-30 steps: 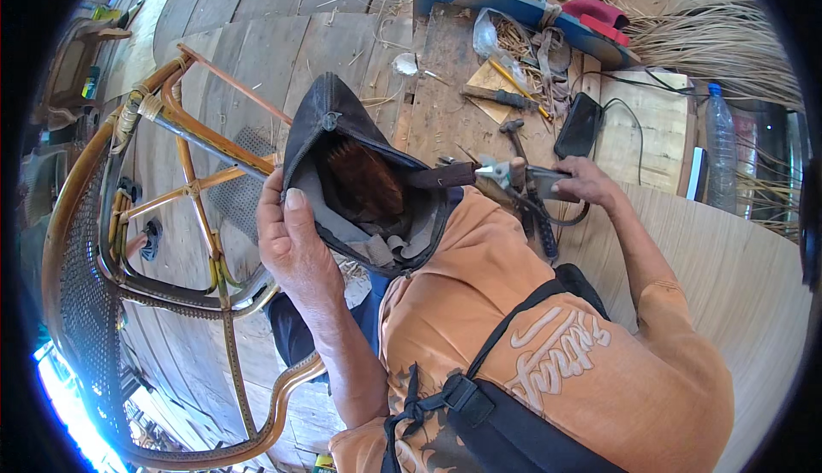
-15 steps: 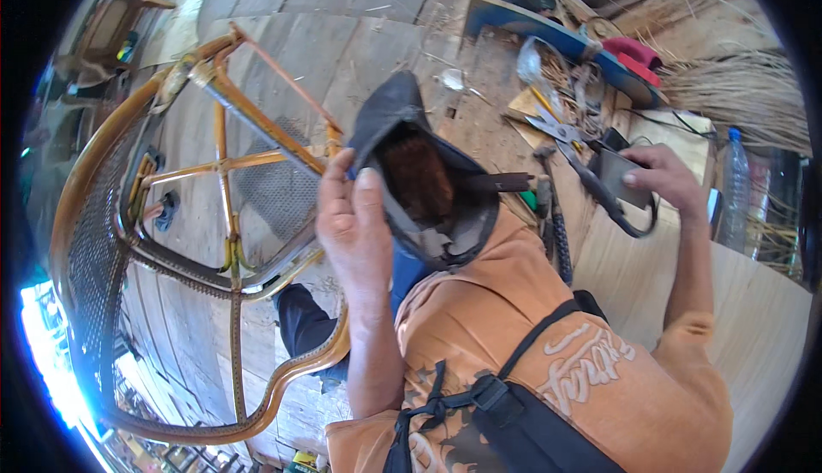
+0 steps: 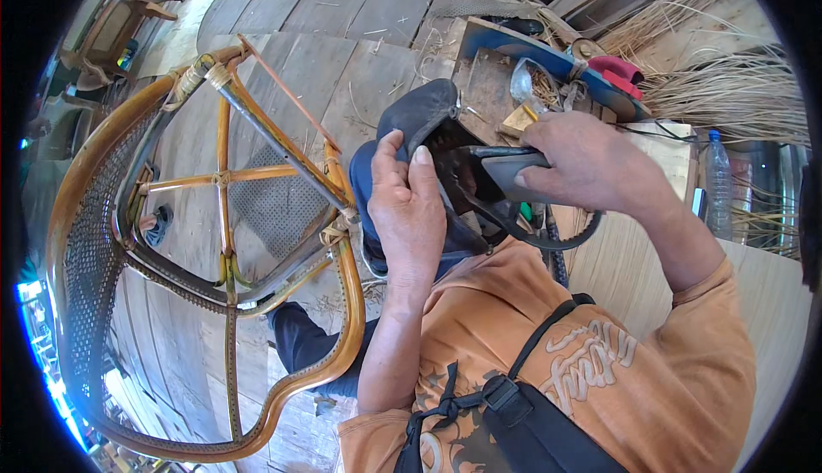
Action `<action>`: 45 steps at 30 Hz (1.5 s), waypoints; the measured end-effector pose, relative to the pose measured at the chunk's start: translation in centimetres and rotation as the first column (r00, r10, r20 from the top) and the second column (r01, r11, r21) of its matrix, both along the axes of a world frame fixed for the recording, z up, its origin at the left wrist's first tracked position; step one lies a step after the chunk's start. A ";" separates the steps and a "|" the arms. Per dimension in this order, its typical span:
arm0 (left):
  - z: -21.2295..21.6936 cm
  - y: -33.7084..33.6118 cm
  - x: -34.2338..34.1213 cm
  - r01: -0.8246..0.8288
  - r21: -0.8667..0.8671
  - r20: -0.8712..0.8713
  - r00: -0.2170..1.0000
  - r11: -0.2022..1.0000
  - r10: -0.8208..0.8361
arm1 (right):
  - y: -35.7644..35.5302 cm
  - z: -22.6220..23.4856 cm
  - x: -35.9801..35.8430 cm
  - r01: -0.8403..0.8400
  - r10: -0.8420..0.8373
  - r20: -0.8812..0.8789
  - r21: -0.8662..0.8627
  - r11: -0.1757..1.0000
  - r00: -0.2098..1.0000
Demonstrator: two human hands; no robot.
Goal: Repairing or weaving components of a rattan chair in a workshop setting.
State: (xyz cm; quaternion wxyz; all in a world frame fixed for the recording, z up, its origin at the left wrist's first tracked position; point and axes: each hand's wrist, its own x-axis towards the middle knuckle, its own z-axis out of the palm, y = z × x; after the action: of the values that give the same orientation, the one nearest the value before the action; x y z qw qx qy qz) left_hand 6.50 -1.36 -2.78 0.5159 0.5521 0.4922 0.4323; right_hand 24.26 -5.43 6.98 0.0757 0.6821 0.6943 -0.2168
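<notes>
Hands work at a dark pouch (image 3: 428, 118): left hand (image 3: 407, 216) should grip its rim firmly while right hand (image 3: 582, 160), closed round a dark tool (image 3: 509, 169), slides it in.

Chair frame (image 3: 214, 242) left of the pouch (image 3: 428, 143) — water bottle (image 3: 717, 184) far right.

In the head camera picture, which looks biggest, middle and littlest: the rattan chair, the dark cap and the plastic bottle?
1. rattan chair, biggest by far.
2. dark cap, held in the left hand, close to the camera.
3. plastic bottle, littlest, though it stands farther away.

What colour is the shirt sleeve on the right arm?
Orange shirt sleeve, clearest in the head view.
</notes>
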 end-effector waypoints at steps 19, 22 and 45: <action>0.9 1.5 -2.0 -0.063 -0.098 0.060 0.996 0.993 0.069 | 1.6 -2.3 -1.3 0.254 -0.282 -0.448 -0.124 0.959 0.848; 0.0 1.6 -1.7 -0.046 -0.068 0.165 0.985 0.997 0.057 | 2.3 -1.8 -2.0 0.260 -0.292 -0.686 -0.154 0.953 0.666; -1.3 3.0 -6.5 -0.116 -0.258 0.338 0.919 0.959 0.202 | -10.2 -8.5 12.8 0.929 -0.578 -0.810 -0.134 0.345 0.098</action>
State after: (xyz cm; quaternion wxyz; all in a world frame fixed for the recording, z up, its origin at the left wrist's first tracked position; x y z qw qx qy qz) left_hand 0.00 1.67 -4.03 0.6213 0.3567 0.4799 0.5064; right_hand 37.04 -15.59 -1.55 -0.4923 0.7798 0.2077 -0.3263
